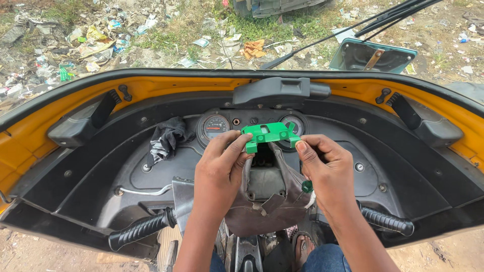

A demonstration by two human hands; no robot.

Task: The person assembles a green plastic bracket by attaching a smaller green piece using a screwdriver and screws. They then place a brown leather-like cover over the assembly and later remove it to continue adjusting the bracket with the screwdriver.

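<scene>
Holding the flat green plastic bracket above the dashboard, my left hand and right hand are pinching its ends; it is not yet seated, I judge.

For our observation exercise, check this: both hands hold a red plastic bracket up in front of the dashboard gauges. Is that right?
Not quite. In the head view, the plastic bracket is green, not red. The left hand and right hand do hold it before the dashboard gauges.

Green bracket, yellow-black dashboard
</scene>
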